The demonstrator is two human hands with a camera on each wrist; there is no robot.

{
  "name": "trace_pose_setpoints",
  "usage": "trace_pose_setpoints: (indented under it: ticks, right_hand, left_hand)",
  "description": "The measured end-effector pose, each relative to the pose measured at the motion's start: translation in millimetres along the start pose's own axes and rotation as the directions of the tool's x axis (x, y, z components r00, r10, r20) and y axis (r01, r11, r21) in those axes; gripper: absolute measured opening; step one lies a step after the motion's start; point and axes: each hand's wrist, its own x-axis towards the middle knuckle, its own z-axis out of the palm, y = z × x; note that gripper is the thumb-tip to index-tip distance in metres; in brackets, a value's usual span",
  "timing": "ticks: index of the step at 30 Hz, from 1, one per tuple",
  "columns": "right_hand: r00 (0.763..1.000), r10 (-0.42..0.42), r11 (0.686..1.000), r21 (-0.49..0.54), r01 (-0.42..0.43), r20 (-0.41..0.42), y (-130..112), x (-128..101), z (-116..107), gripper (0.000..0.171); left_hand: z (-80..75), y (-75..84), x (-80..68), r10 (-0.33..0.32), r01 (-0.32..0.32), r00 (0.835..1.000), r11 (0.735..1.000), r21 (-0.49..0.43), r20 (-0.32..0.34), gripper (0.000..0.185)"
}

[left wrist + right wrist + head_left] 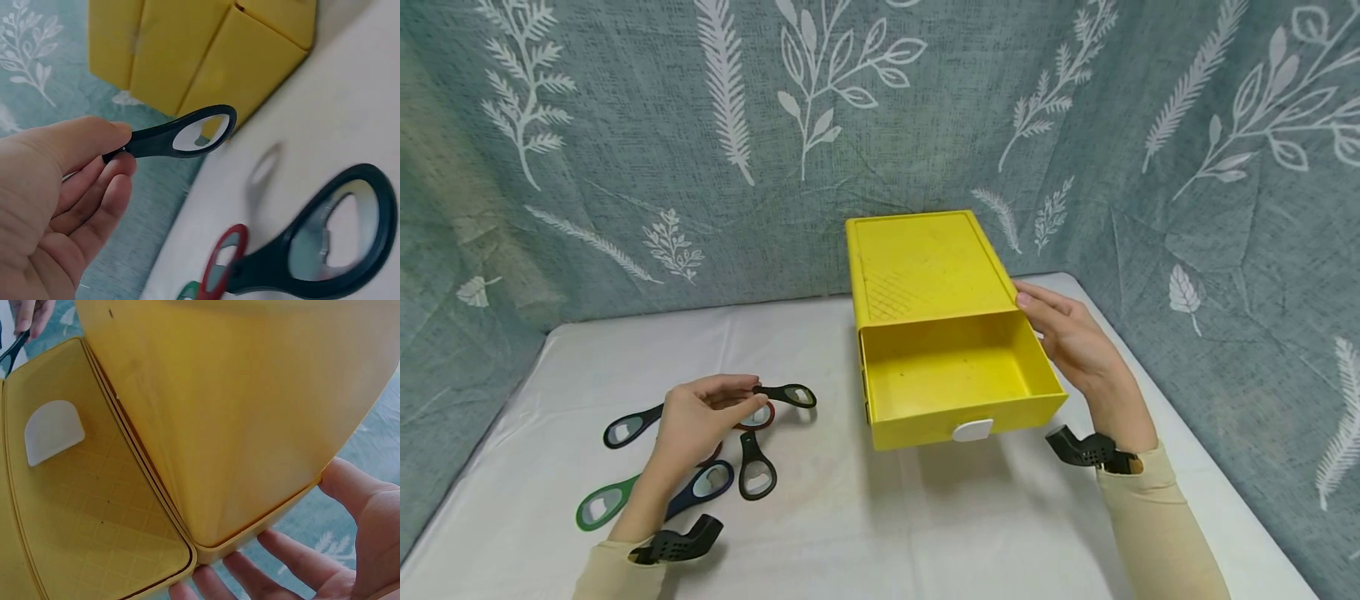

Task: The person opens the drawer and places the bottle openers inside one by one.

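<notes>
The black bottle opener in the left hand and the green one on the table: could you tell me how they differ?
The black plastic bottle opener is pinched by its handle in the left hand and lifted clear of the white table; the green plastic bottle opener lies flat there, untouched. The black one is nearer the open yellow plastic drawer. Both have an oval head with a metal insert.

Black bottle opener [786, 394], lifted, level.

The person wears cream long sleeves [1157, 517]; a black perforated plastic camera mount [1086, 450] sits strapped at each wrist beside the cuff.
</notes>
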Motion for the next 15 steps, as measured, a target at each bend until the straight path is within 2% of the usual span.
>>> trace_pose_setpoints:
  ticks: [5,10,15]
  right_hand:
    - [1.0,-0.007,1.0,-0.005,0.007,0.0,0,1,1,0.041]
    - [1.0,0.004,1.0,-0.012,-0.004,0.002,1,2,3,0.042]
    - [1.0,0.005,1.0,-0.011,-0.005,-0.002,0,-1,3,0.045]
  left_hand:
    - [-10.6,16.0,-2.9,0.015,-0.022,0.994,0.998,-0.057,-0.107,0.036]
    - [-17.0,38.0,-10.9,0.055,-0.094,0.964,0.986,-0.141,-0.259,0.031]
    - [-18.0,66.6,-13.1,0.081,-0.174,0.938,0.951,-0.257,-0.337,0.03]
